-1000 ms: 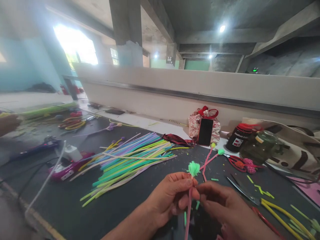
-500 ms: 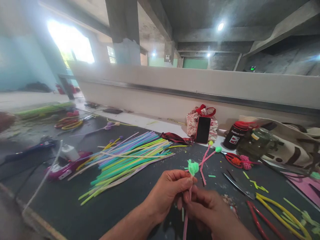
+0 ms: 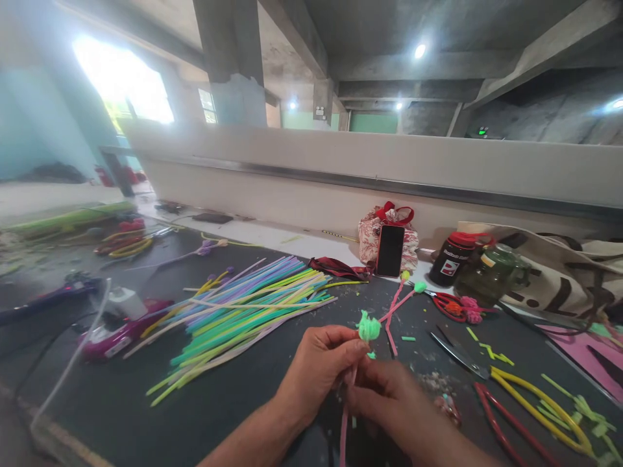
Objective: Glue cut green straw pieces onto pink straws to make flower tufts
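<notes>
A mint green fuzzy flower head tops a pink pipe cleaner stem that hangs down toward me. My left hand pinches the stem just beneath the flower head. Lower on the same stem, my right hand has its fingers closed round it, somewhat blurred. Behind the hands lie finished pink stems with yellow and green tips. A spread bundle of coloured pipe cleaners rests to the left of my hands.
Scissors with yellow handles and red-handled pliers lie at right. A phone leans on a patterned bag. Beyond are a black bottle, a green jug and a canvas bag. A magenta tool sits left.
The view has shifted slightly, so the table items appear a little further left. Both hands still hold the stem; the flower head has turned slightly, and a small green piece shows below it.
</notes>
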Motion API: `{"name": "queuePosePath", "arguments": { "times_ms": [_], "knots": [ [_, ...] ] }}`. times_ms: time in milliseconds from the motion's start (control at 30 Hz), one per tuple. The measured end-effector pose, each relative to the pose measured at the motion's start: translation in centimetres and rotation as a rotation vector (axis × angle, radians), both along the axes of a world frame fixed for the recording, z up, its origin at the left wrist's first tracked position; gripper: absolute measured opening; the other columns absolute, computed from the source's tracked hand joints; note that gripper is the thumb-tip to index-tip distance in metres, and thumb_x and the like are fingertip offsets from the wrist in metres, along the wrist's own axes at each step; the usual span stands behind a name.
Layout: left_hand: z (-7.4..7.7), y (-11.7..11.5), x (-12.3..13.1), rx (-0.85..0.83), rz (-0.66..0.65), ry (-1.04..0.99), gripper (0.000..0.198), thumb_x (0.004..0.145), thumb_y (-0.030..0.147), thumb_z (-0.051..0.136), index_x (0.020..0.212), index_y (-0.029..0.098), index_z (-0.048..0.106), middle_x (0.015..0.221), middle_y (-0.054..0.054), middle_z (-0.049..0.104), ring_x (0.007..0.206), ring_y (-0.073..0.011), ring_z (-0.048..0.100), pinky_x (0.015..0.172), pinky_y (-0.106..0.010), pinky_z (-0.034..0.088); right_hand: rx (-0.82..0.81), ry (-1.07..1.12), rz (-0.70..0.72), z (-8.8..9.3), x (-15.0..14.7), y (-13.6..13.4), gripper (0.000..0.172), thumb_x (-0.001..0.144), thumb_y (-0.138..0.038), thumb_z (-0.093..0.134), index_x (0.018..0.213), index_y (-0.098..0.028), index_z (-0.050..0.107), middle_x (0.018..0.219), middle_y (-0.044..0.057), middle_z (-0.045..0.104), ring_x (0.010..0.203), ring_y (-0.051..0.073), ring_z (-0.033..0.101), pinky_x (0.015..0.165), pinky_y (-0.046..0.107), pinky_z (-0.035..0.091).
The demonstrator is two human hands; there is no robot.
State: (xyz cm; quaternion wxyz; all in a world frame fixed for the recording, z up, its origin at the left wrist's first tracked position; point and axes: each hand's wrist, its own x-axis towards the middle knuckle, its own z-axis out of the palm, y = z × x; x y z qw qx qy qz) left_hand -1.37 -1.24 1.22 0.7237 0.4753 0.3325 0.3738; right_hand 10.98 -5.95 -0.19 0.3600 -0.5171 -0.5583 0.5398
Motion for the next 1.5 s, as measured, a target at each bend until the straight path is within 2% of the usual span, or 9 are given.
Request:
{"name": "queuePosePath", "arguments": {
  "times_ms": [67, 300, 433, 533, 800, 1000, 1167, 1333, 1500],
  "knots": [
    [0.1, 0.1, -0.2, -0.004, -0.002, 0.001, 0.024, 0.065, 0.033, 0.066, 0.058, 0.012, 0.059, 0.048, 0.002, 0.054, 0.038, -0.0020, 0.038, 0.037, -0.015, 0.023, 0.005, 0.004, 0.023, 0.0, 0.4, -0.2, 0.009, 0.070, -0.024, 0.056, 0.068, -0.016, 0.059, 0.055, -0.006, 0.046, 0.046, 0.007, 0.040, 0.042, 0.017, 0.031],
    [-0.2, 0.7, -0.5, -0.025, -0.015, 0.017, 0.024, 0.069, 0.036, 0.062, 0.069, 0.013, 0.063, 0.055, 0.001, 0.057, 0.037, -0.0013, 0.036, 0.035, -0.014, 0.019, -0.037, -0.031, -0.081, -0.7, 2.3, -1.0, 0.011, 0.068, -0.022, 0.053, 0.062, -0.017, 0.059, 0.051, -0.006, 0.045, 0.045, 0.007, 0.041, 0.041, 0.018, 0.028],
    [-0.2, 0.6, -0.2, -0.008, -0.068, 0.034, 0.022, 0.070, 0.033, 0.060, 0.065, 0.011, 0.063, 0.049, 0.002, 0.052, 0.037, -0.0021, 0.037, 0.035, -0.014, 0.024, -0.039, -0.054, -0.110, -0.1, 2.8, -0.5, 0.014, 0.070, -0.027, 0.055, 0.064, -0.016, 0.059, 0.049, -0.007, 0.043, 0.040, 0.006, 0.038, 0.039, 0.018, 0.026],
    [-0.1, 0.5, -0.1, -0.030, -0.102, 0.025, 0.019, 0.069, 0.029, 0.061, 0.063, 0.011, 0.062, 0.048, 0.002, 0.052, 0.039, -0.0027, 0.039, 0.036, -0.013, 0.026, -0.022, 0.001, -0.185, 0.5, 3.1, 0.2, 0.024, 0.073, -0.038, 0.057, 0.062, -0.016, 0.055, 0.047, -0.008, 0.044, 0.037, 0.005, 0.040, 0.038, 0.018, 0.024],
    [-0.2, 0.8, -0.3, -0.131, -0.059, -0.010, 0.019, 0.061, 0.025, 0.068, 0.059, 0.013, 0.054, 0.053, 0.002, 0.056, 0.038, -0.0027, 0.043, 0.033, -0.012, 0.027, 0.098, 0.099, -0.334, 1.3, 2.2, 1.0, 0.023, 0.071, -0.039, 0.061, 0.076, -0.017, 0.063, 0.048, -0.006, 0.053, 0.040, 0.007, 0.046, 0.038, 0.018, 0.029],
    [0.0, 0.5, 0.0, -0.019, 0.075, 0.047, 0.018, 0.061, 0.026, 0.066, 0.062, 0.015, 0.051, 0.044, 0.006, 0.049, 0.034, -0.0033, 0.038, 0.032, -0.013, 0.026, 0.120, 0.104, -0.378, 1.8, 1.2, 1.0, 0.023, 0.070, -0.035, 0.063, 0.079, -0.015, 0.068, 0.044, -0.005, 0.051, 0.040, 0.006, 0.042, 0.039, 0.018, 0.027],
    [0.5, 0.3, 0.1, 0.108, 0.169, 0.199, 0.015, 0.061, 0.026, 0.061, 0.058, 0.017, 0.049, 0.039, 0.007, 0.044, 0.032, -0.0046, 0.034, 0.033, -0.017, 0.026, 0.104, 0.062, -0.346, 1.8, 1.4, 1.3, 0.025, 0.070, -0.035, 0.062, 0.079, -0.014, 0.069, 0.047, -0.002, 0.056, 0.040, 0.008, 0.042, 0.038, 0.020, 0.028],
    [0.6, 0.1, 0.1, 0.345, 0.276, 0.407, 0.009, 0.061, 0.020, 0.057, 0.054, 0.015, 0.055, 0.050, 0.002, 0.056, 0.045, -0.0070, 0.043, 0.044, -0.018, 0.032, 0.098, 0.076, -0.315, 2.0, 1.2, 1.4, 0.020, 0.070, -0.033, 0.062, 0.071, -0.014, 0.068, 0.055, -0.002, 0.058, 0.043, 0.008, 0.046, 0.039, 0.020, 0.031],
    [0.5, -0.2, 0.2, 0.427, 0.296, 0.499, 0.009, 0.062, 0.021, 0.056, 0.055, 0.016, 0.057, 0.051, 0.001, 0.056, 0.048, -0.0090, 0.046, 0.047, -0.019, 0.033, 0.110, 0.101, -0.321, 2.0, 0.9, 1.5, 0.022, 0.071, -0.033, 0.061, 0.059, -0.015, 0.062, 0.048, -0.005, 0.051, 0.040, 0.007, 0.041, 0.039, 0.020, 0.028]
  ]
}}
